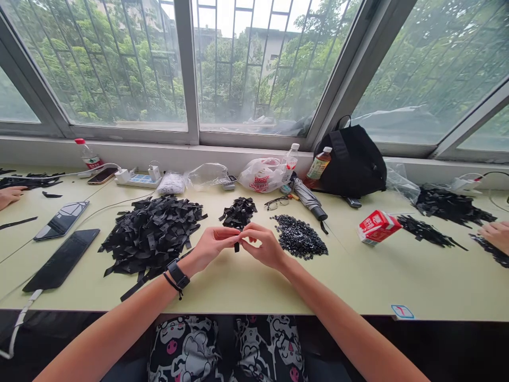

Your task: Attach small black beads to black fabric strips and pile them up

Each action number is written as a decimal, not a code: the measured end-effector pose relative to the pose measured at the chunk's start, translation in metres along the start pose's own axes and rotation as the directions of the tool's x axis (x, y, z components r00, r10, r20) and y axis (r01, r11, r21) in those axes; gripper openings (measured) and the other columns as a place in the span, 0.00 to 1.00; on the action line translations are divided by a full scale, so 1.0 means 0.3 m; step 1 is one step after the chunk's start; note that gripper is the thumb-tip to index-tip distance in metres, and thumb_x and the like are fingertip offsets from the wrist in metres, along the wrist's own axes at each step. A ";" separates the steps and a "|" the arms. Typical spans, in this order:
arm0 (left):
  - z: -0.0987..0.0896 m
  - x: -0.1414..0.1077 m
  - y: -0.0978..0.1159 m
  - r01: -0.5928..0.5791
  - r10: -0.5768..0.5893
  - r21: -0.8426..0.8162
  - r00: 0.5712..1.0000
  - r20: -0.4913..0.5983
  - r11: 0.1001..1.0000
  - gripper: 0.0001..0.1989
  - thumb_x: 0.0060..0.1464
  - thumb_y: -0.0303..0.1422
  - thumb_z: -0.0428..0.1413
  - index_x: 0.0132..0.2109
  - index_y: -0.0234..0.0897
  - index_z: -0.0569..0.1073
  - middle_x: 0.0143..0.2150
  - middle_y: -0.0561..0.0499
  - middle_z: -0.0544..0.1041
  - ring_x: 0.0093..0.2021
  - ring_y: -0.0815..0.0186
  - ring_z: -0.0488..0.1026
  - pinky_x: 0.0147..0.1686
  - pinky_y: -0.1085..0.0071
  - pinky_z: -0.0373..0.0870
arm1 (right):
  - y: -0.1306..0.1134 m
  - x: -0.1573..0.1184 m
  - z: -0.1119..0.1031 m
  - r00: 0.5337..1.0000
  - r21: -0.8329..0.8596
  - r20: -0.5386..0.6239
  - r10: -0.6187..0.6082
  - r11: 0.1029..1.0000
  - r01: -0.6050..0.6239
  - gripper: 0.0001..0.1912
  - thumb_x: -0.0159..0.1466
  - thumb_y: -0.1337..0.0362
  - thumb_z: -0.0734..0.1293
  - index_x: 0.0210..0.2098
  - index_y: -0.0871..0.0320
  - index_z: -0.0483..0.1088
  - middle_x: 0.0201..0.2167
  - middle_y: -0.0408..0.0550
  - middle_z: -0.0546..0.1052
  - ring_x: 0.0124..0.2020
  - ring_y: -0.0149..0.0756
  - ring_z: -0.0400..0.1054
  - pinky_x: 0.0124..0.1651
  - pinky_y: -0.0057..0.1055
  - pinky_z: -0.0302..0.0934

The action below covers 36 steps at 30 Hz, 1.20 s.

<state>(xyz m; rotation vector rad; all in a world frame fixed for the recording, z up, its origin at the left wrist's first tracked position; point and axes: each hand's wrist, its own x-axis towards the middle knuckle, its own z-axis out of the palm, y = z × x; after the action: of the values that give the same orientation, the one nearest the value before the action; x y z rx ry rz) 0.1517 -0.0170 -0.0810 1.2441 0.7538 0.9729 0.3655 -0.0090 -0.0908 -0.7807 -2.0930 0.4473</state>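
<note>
My left hand (212, 245) and my right hand (262, 245) meet fingertip to fingertip over the table's middle, both pinching a small black strip (237, 247) that hangs down between them. Whether a small part is also held there is hidden by the fingers. Left of my hands lies a large pile of black strips (153, 233). Just beyond my fingertips is a smaller pile of black pieces (238, 211). To the right of my right hand is a heap of small dark, shiny round parts (302, 236).
Two phones (61, 260) (62, 219) lie at the left. A folded umbrella (308, 197), glasses (277, 202), a red carton (377, 226) and a black backpack (348, 162) stand or lie beyond and right. Other people's hands (11, 195) (496, 235) show at both edges.
</note>
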 end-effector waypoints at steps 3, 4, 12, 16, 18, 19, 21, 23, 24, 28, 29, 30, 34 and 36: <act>-0.007 0.003 -0.004 0.004 -0.004 -0.013 1.000 -0.010 1.000 0.19 0.50 0.40 0.71 0.47 0.36 0.85 0.42 0.43 0.85 0.38 0.62 0.78 0.43 0.64 0.72 | -0.007 0.003 0.000 1.000 0.025 0.003 0.007 1.000 -0.007 0.05 0.67 0.65 0.69 0.39 0.51 0.79 0.37 0.47 0.78 0.31 0.33 0.67 0.34 0.32 0.66; -0.009 0.005 -0.005 0.005 -0.005 -0.018 1.000 -0.018 1.000 0.19 0.49 0.39 0.72 0.47 0.36 0.85 0.43 0.42 0.85 0.38 0.61 0.79 0.44 0.64 0.72 | -0.010 0.007 -0.005 1.000 0.022 0.000 0.012 1.000 -0.012 0.05 0.67 0.64 0.69 0.39 0.52 0.79 0.36 0.47 0.78 0.31 0.33 0.67 0.34 0.32 0.66; -0.013 0.005 0.001 0.023 -0.024 -0.002 0.997 -0.079 1.000 0.21 0.47 0.36 0.73 0.48 0.35 0.84 0.43 0.41 0.85 0.42 0.58 0.80 0.47 0.62 0.73 | 0.082 0.019 -0.240 0.942 -0.293 -0.203 0.267 0.902 -0.319 0.10 0.69 0.59 0.65 0.37 0.55 0.77 0.32 0.49 0.80 0.31 0.38 0.69 0.36 0.33 0.63; -0.012 0.003 0.003 0.009 -0.008 0.013 0.995 -0.103 1.000 0.19 0.47 0.36 0.72 0.46 0.36 0.83 0.40 0.43 0.84 0.40 0.58 0.80 0.45 0.62 0.75 | 0.187 -0.028 -0.376 0.876 -0.491 -0.195 0.441 0.729 -0.476 0.10 0.65 0.59 0.66 0.33 0.56 0.78 0.32 0.49 0.81 0.31 0.39 0.70 0.36 0.33 0.60; -0.012 0.003 0.001 0.003 -0.002 0.010 0.995 -0.103 1.000 0.18 0.47 0.37 0.72 0.46 0.36 0.83 0.40 0.43 0.84 0.40 0.58 0.80 0.44 0.61 0.75 | 0.220 -0.049 -0.407 0.846 -0.519 -0.134 0.517 0.690 -0.504 0.10 0.63 0.60 0.66 0.33 0.57 0.78 0.31 0.49 0.82 0.31 0.39 0.71 0.36 0.32 0.60; -0.012 0.003 -0.001 0.002 -0.001 0.010 0.995 -0.097 1.000 0.18 0.47 0.37 0.72 0.46 0.36 0.83 0.40 0.43 0.84 0.40 0.58 0.81 0.45 0.61 0.76 | 0.230 -0.056 -0.414 0.834 -0.525 -0.108 0.541 0.681 -0.510 0.09 0.63 0.61 0.66 0.34 0.57 0.79 0.31 0.49 0.81 0.31 0.39 0.72 0.36 0.32 0.60; -0.012 0.004 -0.003 -0.004 0.005 0.007 0.996 -0.086 1.000 0.18 0.47 0.37 0.72 0.46 0.36 0.83 0.40 0.43 0.84 0.40 0.58 0.81 0.45 0.61 0.76 | 0.243 -0.064 -0.419 0.823 -0.534 -0.074 0.564 0.674 -0.510 0.09 0.62 0.61 0.67 0.35 0.56 0.80 0.30 0.48 0.81 0.32 0.38 0.72 0.36 0.31 0.60; -0.014 0.004 -0.005 -0.015 0.015 0.004 0.996 -0.086 1.000 0.19 0.46 0.36 0.72 0.45 0.35 0.83 0.42 0.42 0.85 0.41 0.58 0.81 0.46 0.61 0.75 | 0.249 -0.067 -0.421 0.819 -0.539 -0.063 0.571 0.671 -0.509 0.09 0.62 0.62 0.66 0.35 0.56 0.80 0.30 0.47 0.81 0.32 0.38 0.72 0.36 0.31 0.60; -0.015 0.005 -0.005 -0.019 0.019 0.003 0.996 -0.089 1.000 0.19 0.46 0.36 0.73 0.45 0.35 0.83 0.42 0.42 0.85 0.42 0.58 0.81 0.46 0.61 0.75 | 0.252 -0.068 -0.423 0.818 -0.538 -0.063 0.572 0.670 -0.511 0.09 0.62 0.63 0.66 0.35 0.56 0.80 0.30 0.47 0.81 0.32 0.38 0.72 0.36 0.31 0.60; -0.017 0.004 -0.001 -0.020 0.021 0.012 0.995 -0.100 1.000 0.19 0.46 0.35 0.73 0.46 0.36 0.83 0.44 0.42 0.84 0.43 0.58 0.80 0.46 0.62 0.75 | 0.262 -0.075 -0.436 0.814 -0.497 -0.015 0.580 0.702 -0.510 0.09 0.61 0.62 0.67 0.34 0.56 0.79 0.30 0.47 0.80 0.32 0.38 0.73 0.36 0.31 0.62; -0.016 0.004 0.000 -0.020 0.022 0.014 0.995 -0.102 1.000 0.19 0.46 0.35 0.73 0.46 0.36 0.83 0.44 0.42 0.84 0.43 0.58 0.80 0.47 0.62 0.74 | 0.264 -0.076 -0.436 0.812 -0.481 0.006 0.584 0.713 -0.510 0.08 0.61 0.62 0.67 0.34 0.56 0.80 0.30 0.46 0.80 0.32 0.38 0.73 0.36 0.31 0.62; -0.015 0.003 0.001 -0.022 0.024 0.016 0.994 -0.104 1.000 0.19 0.46 0.35 0.73 0.46 0.36 0.84 0.45 0.42 0.84 0.43 0.58 0.80 0.47 0.61 0.74 | 0.264 -0.077 -0.434 0.808 -0.468 0.021 0.589 0.720 -0.512 0.08 0.61 0.62 0.67 0.33 0.55 0.80 0.30 0.46 0.80 0.32 0.38 0.73 0.35 0.31 0.62; -0.009 0.000 0.004 -0.030 0.033 0.030 0.992 -0.120 0.999 0.18 0.46 0.36 0.73 0.45 0.37 0.84 0.44 0.42 0.84 0.44 0.57 0.80 0.47 0.62 0.74 | 0.269 -0.076 -0.415 0.790 -0.487 -0.001 0.613 0.689 -0.536 0.07 0.60 0.61 0.69 0.32 0.55 0.80 0.30 0.46 0.81 0.31 0.37 0.73 0.34 0.30 0.61; -0.006 -0.001 0.006 -0.028 0.032 0.035 0.992 -0.125 0.999 0.18 0.46 0.36 0.73 0.45 0.37 0.83 0.42 0.44 0.84 0.44 0.58 0.80 0.47 0.62 0.74 | 0.273 -0.073 -0.405 0.783 -0.514 -0.023 0.622 0.664 -0.543 0.07 0.59 0.62 0.69 0.31 0.55 0.80 0.29 0.46 0.81 0.31 0.37 0.73 0.34 0.30 0.61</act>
<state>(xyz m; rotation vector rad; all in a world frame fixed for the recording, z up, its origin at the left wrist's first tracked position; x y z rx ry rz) 0.1495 -0.0165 -0.0796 1.2344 0.8544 1.0746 0.5040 0.0415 -0.0781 -1.8185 -2.0825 0.3032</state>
